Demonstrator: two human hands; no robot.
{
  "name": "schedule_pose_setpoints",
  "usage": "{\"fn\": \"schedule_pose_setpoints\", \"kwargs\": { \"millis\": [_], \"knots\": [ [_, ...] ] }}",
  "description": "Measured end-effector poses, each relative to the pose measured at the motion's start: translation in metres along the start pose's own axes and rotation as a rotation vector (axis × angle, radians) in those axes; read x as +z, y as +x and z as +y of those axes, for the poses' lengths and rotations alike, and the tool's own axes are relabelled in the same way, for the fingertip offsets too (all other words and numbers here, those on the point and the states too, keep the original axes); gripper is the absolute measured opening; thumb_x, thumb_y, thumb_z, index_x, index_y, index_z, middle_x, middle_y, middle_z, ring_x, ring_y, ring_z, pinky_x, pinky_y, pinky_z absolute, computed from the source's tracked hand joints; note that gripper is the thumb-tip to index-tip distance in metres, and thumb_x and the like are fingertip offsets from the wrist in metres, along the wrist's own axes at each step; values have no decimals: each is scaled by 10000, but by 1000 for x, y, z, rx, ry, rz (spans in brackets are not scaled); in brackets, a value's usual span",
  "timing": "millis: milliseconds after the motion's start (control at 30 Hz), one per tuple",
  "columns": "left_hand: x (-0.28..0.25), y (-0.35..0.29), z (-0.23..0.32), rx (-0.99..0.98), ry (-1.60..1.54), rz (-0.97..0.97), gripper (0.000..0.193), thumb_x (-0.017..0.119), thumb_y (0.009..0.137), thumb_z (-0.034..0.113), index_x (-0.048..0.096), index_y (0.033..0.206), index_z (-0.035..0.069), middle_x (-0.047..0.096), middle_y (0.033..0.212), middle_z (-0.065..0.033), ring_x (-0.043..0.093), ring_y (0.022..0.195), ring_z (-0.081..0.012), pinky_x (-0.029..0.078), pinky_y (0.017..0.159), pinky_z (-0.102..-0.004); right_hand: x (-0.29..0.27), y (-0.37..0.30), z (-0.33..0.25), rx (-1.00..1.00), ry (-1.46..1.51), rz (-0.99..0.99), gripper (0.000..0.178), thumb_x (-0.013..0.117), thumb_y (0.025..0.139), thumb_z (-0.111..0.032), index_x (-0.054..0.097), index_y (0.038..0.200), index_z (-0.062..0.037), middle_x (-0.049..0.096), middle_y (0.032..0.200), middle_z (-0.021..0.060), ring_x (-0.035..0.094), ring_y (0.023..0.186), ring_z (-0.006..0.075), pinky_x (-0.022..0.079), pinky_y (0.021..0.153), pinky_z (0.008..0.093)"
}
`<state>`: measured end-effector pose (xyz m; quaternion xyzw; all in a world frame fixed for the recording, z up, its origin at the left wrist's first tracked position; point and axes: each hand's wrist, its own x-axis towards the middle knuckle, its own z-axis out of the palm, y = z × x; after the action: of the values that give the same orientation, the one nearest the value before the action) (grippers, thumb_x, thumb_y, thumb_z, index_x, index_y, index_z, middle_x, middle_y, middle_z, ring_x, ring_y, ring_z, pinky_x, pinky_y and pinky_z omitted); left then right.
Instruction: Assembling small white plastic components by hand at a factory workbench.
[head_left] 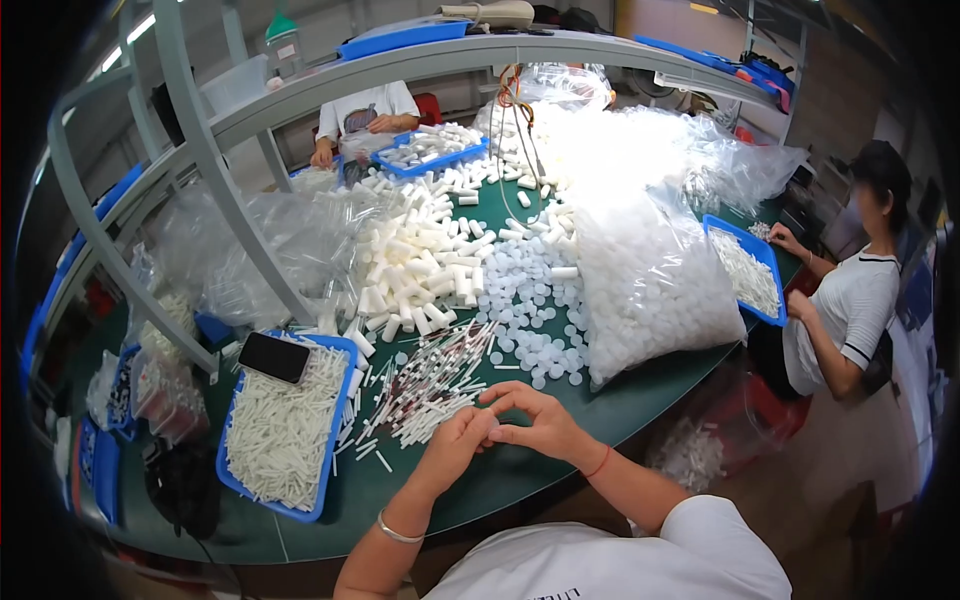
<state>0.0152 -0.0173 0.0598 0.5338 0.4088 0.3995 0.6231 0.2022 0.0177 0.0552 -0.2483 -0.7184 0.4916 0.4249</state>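
Observation:
Both hands meet over the near edge of the green table. My left hand, with a silver bangle on its wrist, has its fingers closed in a pinch. My right hand, a red string at its wrist, pinches against it with curled fingers. Something small and pale may sit between the fingertips, but its kind is hidden. Just beyond lies a heap of thin white sticks with dark red parts. Behind that are loose translucent round caps and a pile of white cylinders.
A blue tray of short white sticks stands at left, a black phone on its corner. A large clear bag of caps bulges at right. Grey frame posts rise at left. Co-workers sit at the right and far side.

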Motion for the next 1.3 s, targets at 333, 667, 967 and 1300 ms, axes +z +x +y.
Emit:
{"fn": "schedule_pose_setpoints", "kwargs": {
  "millis": [333, 667, 967, 1300],
  "knots": [
    [15, -9, -10, -31, -12, 166, 447, 351, 1019, 337, 544, 724, 62, 503, 651, 11, 449, 567, -71, 340, 494, -239, 29, -4, 11, 354, 854, -207, 514, 602, 944, -261, 452, 1383, -39, 514, 1343, 91, 580, 1106, 178, 550, 850, 329],
    [13, -12, -24, -77, -215, 128, 422, 405, 983, 351, 537, 724, 45, 495, 605, 1, 444, 506, -72, 319, 434, -219, 37, -20, 20, 451, 965, -117, 499, 574, 954, -224, 443, 1383, -5, 547, 1309, 136, 616, 1007, 201, 523, 843, 340],
    [19, -11, -32, -133, -154, 147, 456, 385, 1002, 394, 552, 766, 41, 528, 660, 3, 459, 543, -63, 352, 464, -206, 26, -21, 15, 508, 1070, -109, 462, 530, 969, -198, 457, 1389, -19, 517, 1353, 190, 601, 1023, 216, 506, 862, 378],
    [46, -3, -30, -306, -667, 53, 479, 311, 1017, 461, 494, 823, 63, 518, 646, -83, 529, 592, -214, 472, 598, -354, 19, -59, -12, -69, -481, 7, 784, 791, 744, -168, 391, 1392, 17, 491, 1325, 207, 509, 1203, 331, 423, 1006, 377]
  ]
}}
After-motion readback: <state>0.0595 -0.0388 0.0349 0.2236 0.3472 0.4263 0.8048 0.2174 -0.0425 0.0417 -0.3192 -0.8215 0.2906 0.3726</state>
